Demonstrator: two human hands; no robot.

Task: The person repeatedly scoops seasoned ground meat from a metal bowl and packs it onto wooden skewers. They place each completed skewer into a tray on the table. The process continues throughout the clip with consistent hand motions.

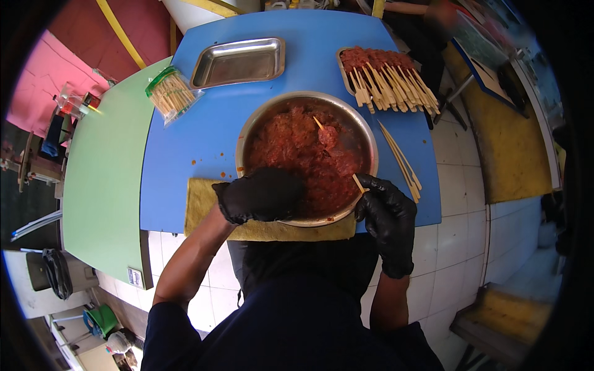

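A round metal bowl (370, 139) of red marinated meat (290, 139) stands before me at the blue table's near edge. My left hand (262, 195), in a black glove, reaches over the bowl's left near rim to the meat; its fingers are hard to make out. At the right rim my gloved right hand (387, 208) pinches a bamboo skewer (358, 183), whose lower part is hidden by the fingers. Another skewer (318, 123) with a lump of meat on it rests in the bowl. Several bare skewers (401, 162) lie on the table right of the bowl.
A metal tray (345, 76) of meat skewers (390, 83) sits at the back right. An empty metal tray (237, 65) and a plastic bag of skewers (171, 95) are at the back left. A yellow cloth (199, 204) lies under the bowl. A person (413, 28) is beyond the table.
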